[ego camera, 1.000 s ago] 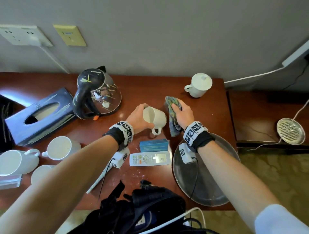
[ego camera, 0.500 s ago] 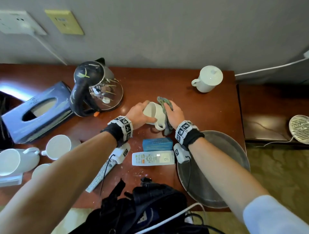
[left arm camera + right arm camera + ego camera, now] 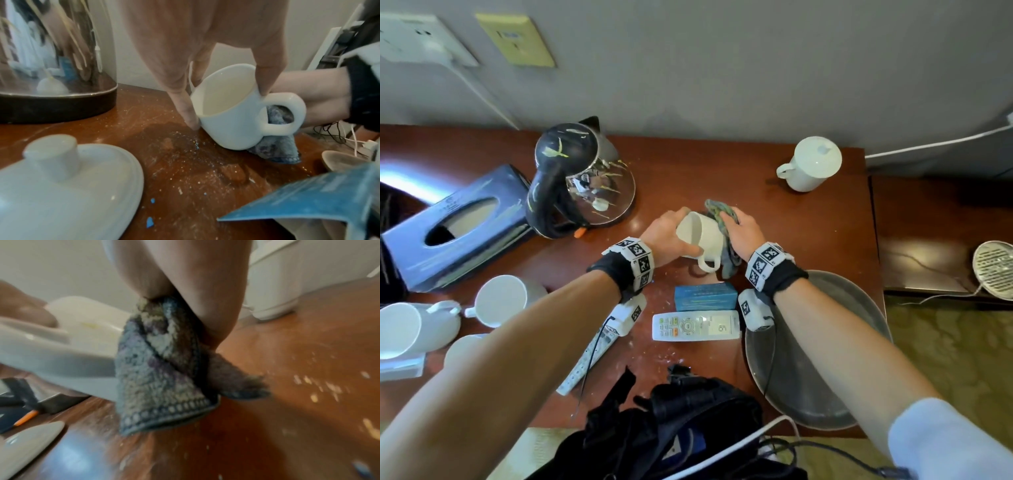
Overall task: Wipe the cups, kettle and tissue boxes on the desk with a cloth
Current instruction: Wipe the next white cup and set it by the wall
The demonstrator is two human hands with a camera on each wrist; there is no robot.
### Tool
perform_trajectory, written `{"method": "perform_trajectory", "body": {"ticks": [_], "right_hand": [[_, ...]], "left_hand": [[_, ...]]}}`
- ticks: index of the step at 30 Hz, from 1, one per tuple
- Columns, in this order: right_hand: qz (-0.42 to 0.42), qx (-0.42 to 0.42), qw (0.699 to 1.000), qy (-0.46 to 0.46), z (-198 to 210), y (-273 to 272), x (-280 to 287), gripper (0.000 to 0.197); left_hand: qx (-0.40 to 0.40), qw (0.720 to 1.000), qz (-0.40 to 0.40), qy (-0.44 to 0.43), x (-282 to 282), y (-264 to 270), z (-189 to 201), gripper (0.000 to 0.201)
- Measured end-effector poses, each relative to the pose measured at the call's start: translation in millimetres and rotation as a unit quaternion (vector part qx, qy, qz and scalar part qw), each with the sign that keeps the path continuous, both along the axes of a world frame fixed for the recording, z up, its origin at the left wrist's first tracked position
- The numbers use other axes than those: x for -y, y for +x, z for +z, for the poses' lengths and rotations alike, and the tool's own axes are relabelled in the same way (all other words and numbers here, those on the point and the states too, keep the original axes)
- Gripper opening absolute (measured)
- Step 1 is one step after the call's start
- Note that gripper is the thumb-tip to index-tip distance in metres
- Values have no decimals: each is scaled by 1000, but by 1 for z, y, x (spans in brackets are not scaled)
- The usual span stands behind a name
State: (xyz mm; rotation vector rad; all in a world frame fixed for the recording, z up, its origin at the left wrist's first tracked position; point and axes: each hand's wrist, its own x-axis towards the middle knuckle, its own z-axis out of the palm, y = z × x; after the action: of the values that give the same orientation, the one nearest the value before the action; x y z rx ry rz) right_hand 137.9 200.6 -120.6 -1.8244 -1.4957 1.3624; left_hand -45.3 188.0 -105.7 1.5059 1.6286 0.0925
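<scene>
The left hand [image 3: 666, 236] grips a white cup [image 3: 702, 236] tipped on its side above the desk [image 3: 808, 240], thumb [image 3: 267, 76] on the rim by the handle, fingers [image 3: 180, 91] curled round the far side; the cup looks empty inside. The right hand [image 3: 743, 229] clutches a grey-blue cloth [image 3: 160, 369] against the cup's base. Left of them stand the kettle [image 3: 582, 178], a dark tissue box [image 3: 455, 226] and 3 more white cups [image 3: 503, 301]. A lidded cup [image 3: 811, 164] stands far right, a round metal tray [image 3: 822, 359] near.
</scene>
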Motion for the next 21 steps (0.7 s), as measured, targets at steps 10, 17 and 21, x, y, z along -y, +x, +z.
{"method": "perform_trajectory", "body": {"ticks": [10, 17, 21], "right_hand": [[-5, -50, 997, 62, 2, -4, 30, 36], [54, -15, 992, 116, 7, -16, 30, 36], [30, -41, 995, 87, -1, -10, 33, 37]], "left_hand": [[70, 992, 66, -85, 11, -8, -7, 123], [30, 996, 63, -64, 8, 0, 1, 108], [-13, 999, 34, -33, 12, 1, 3, 103]]}}
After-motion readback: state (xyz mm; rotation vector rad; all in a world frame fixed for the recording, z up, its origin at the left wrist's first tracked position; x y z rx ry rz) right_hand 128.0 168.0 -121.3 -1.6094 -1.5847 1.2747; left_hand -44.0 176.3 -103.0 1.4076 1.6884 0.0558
